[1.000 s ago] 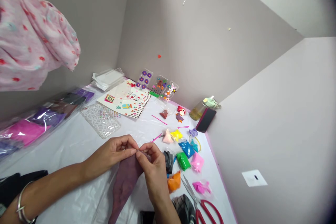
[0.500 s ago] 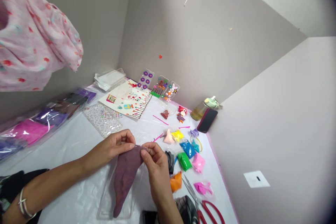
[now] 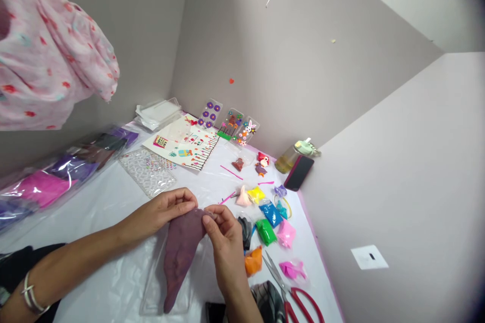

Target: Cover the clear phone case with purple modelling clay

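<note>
A flattened sheet of purple-brown modelling clay [image 3: 182,252] hangs between my hands, wide at the top and tapering to a narrow tip below. My left hand [image 3: 177,205] pinches its upper left edge between thumb and fingers. At the upper right edge, my right hand [image 3: 224,229] grips the clay the same way. Beneath the clay lies a clear plastic case [image 3: 151,282], partly covered by it. The clay's surface looks lumpy and uneven.
Right of my hands lie bagged clays, among them green [image 3: 266,232] and orange [image 3: 253,261], and red-handled scissors [image 3: 290,292]. Farther back are a drawing [image 3: 182,144], a rhinestone sheet [image 3: 147,171], a phone [image 3: 299,173] and a bottle [image 3: 291,156]. Bagged clay packs [image 3: 45,186] line the left.
Almost nothing differs. Both hands keep their hold on the clay, which has shifted only very slightly.
</note>
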A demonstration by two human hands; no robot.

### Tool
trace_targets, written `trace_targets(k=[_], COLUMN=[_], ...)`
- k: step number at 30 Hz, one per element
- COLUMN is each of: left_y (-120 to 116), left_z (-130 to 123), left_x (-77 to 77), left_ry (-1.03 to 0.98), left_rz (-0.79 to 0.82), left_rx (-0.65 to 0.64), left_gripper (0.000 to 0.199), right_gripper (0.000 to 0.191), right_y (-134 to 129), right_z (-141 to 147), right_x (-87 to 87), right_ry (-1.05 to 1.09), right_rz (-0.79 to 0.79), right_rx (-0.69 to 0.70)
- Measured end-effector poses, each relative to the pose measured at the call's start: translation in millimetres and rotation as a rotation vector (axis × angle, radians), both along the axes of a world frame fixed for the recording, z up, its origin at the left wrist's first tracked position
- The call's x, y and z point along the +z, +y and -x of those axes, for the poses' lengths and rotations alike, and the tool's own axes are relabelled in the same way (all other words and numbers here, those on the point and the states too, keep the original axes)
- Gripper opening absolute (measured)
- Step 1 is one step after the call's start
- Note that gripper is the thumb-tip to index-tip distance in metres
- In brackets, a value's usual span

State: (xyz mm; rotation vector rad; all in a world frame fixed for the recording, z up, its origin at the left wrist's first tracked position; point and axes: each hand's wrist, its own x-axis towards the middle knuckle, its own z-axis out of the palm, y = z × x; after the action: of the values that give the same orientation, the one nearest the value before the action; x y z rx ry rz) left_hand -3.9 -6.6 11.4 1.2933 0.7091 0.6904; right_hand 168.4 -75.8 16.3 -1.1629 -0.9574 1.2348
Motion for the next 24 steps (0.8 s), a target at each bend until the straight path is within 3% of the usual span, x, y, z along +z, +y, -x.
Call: trace_targets(k=[8, 16, 20, 24], left_y=[1.4, -4.6, -7.0, -10.0], left_z=[0.5, 0.4, 0.2, -1.7], left_x=[-10.4, -2.8, -0.8, -2.1], left_ry=[-0.007, 0.009, 0.037, 0.047], left_rz=[-0.004, 0.035, -0.014, -0.127], left_rx=[0.0, -0.016, 0.033, 0.058], left_gripper=[0.033, 0.036, 0.039, 0.03], right_gripper=[0.03, 0.029, 0.029, 0.032], right_y=[-0.1, -0.6, -0.6, -1.6], right_z=[1.2, 2.5, 2.3, 3.3], right_x=[-4.0, -6.0, -4.8, -3.7], right_ry=[0.005, 0.014, 0.02, 0.042], right_rz=[0.011, 0.015, 0.014, 0.005], right_rx=[0.003, 0.008, 0.005, -0.016])
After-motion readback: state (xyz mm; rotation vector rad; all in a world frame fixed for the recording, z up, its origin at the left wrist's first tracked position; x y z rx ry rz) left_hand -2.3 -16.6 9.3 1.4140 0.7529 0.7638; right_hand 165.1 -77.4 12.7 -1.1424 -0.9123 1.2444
